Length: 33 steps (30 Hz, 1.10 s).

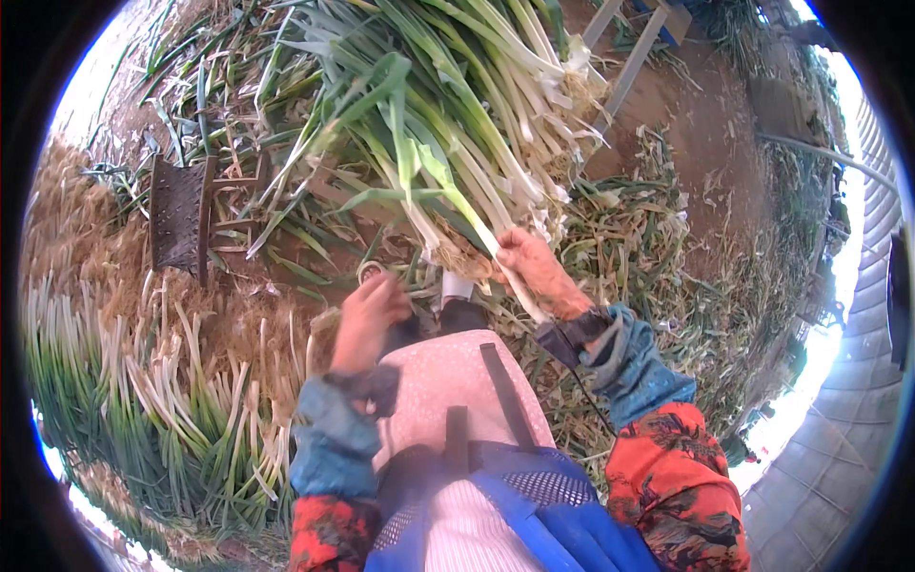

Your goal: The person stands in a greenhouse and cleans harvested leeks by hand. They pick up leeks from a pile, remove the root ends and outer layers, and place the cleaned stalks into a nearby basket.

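Note:
My right hand is closed around the white stem of a green onion, whose green leaves point up and away from me. Blurred, my left hand is raised at the left of my lap; whether it holds anything does not show. Just beyond both hands lies a big heap of untrimmed green onions, their roots towards the right and towards me. A clump of brown roots sits beside my right fingers.
At the left stands a dark metal rack or stool. Rows of green onions, with white stems and roots, lie at the lower left. Stripped leaves litter the soil to the right. Metal legs stand beyond the heap.

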Each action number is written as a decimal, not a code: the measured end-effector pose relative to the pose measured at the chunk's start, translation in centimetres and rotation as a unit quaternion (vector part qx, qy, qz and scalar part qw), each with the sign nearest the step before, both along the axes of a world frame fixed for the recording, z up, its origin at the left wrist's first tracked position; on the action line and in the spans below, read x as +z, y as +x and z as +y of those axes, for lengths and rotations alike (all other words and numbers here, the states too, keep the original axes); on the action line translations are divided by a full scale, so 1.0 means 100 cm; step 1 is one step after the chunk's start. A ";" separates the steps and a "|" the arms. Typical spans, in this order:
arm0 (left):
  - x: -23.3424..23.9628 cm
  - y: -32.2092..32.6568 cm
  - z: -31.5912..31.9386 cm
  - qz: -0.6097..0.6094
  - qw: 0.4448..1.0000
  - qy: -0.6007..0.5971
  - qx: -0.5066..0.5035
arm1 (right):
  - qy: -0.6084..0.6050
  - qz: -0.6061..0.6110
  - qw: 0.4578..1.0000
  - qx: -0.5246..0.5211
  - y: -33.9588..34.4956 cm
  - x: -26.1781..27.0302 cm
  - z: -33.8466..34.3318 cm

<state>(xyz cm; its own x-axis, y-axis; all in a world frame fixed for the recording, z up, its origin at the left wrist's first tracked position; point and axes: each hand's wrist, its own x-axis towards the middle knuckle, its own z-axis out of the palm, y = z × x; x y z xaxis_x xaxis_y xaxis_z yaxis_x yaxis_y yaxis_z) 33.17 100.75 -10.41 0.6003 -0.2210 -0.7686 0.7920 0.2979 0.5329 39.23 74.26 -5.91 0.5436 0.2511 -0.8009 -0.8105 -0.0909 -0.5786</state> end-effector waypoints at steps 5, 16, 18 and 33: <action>-0.009 0.055 -0.099 0.147 0.948 -0.202 0.196 | 0.019 -0.004 1.000 -0.020 -0.055 0.028 -0.024; 0.030 0.053 -0.176 -0.013 0.994 -0.103 0.024 | 0.093 0.012 0.990 -0.101 0.001 -0.002 -0.060; 0.035 0.053 -0.182 -0.017 0.995 -0.094 0.032 | 0.114 0.045 0.989 -0.080 0.012 -0.011 -0.064; 0.091 0.041 -0.185 -0.111 0.993 0.002 -0.046 | 0.116 0.004 0.946 -0.302 0.046 0.020 -0.113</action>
